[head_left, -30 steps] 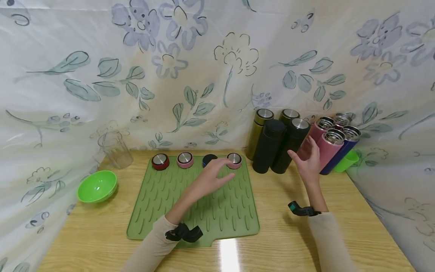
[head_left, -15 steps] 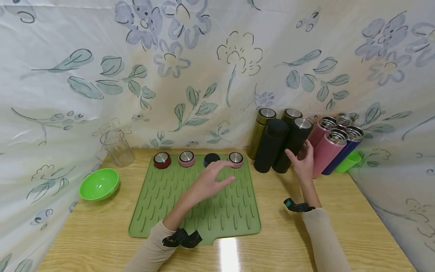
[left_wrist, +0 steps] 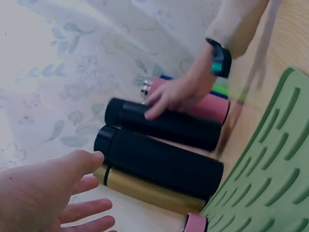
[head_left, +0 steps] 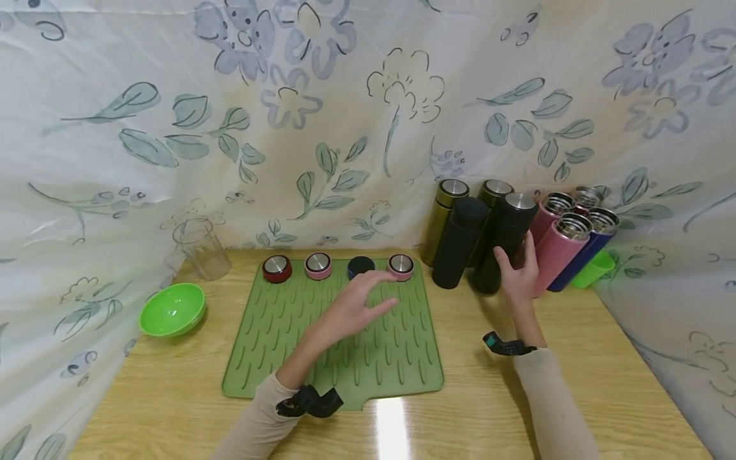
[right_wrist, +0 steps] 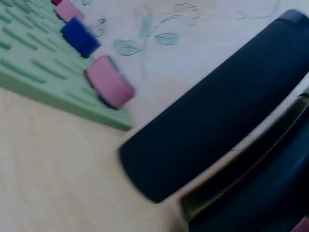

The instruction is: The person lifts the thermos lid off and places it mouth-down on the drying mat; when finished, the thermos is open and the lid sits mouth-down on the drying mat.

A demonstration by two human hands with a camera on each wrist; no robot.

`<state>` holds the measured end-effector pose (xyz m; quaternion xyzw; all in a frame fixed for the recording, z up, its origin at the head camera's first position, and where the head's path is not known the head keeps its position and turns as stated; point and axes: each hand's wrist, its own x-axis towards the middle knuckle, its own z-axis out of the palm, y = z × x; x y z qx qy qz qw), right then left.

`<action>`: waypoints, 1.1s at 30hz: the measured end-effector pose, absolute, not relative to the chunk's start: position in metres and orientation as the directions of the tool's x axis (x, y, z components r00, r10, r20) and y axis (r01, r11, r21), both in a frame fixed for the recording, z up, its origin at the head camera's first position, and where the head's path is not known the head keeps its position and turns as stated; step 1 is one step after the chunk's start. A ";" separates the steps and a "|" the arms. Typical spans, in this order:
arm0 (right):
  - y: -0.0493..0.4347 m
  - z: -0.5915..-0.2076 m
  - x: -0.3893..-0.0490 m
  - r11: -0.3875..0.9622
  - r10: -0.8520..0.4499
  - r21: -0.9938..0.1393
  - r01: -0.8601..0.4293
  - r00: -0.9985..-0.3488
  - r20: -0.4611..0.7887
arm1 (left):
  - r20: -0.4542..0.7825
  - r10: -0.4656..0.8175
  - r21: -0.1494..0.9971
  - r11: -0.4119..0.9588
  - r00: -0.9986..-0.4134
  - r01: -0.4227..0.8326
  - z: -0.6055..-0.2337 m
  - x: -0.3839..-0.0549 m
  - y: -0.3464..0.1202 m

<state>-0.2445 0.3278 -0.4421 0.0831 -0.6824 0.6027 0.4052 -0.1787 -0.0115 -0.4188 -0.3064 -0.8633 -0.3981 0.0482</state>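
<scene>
We see the black bottle (head_left: 508,227) in the grip of the right hand (head_left: 519,281): the thumb lies on its near side, and the fingers go round its right side, partly hidden. The bottle is thus just ahead of this palm and a little to its left, with its long axis about upright. Whether its base touches the table (head_left: 471,409), we cannot tell. The right hand is clearly the nearer one. The left hand (head_left: 353,305) hangs above the green mat (head_left: 276,338) with fingers loose, holding nothing; its tips are near the pink lid (head_left: 400,267) but seem apart from it.

The all-black bottle (head_left: 459,246) stands just left of the held one, and the pink bottle (head_left: 558,255) close to the right of the fingers, so we judge the sideways room narrow. Behind the bottles rises the flowered cloth (head_left: 345,96); toward the person lies smooth wood.
</scene>
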 end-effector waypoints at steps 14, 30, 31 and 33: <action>0.300 -0.381 -0.194 0.275 -0.033 -0.414 -0.868 -0.439 0.898 | 0.499 0.393 0.693 0.354 -0.772 0.628 -0.397 -0.167 -0.042; 0.239 -0.376 -0.159 0.423 -0.626 0.049 -0.905 -0.254 0.737 | 0.675 0.550 0.405 0.280 -0.491 0.870 -0.351 -0.125 -0.059; 0.239 -0.377 -0.158 0.425 -0.630 0.049 -0.904 -0.257 0.733 | 0.678 0.551 0.391 0.289 -0.486 0.874 -0.351 -0.125 -0.060; 0.238 -0.379 -0.158 0.426 -0.641 0.050 -0.903 -0.262 0.722 | 0.683 0.554 0.361 0.309 -0.476 0.880 -0.352 -0.123 -0.061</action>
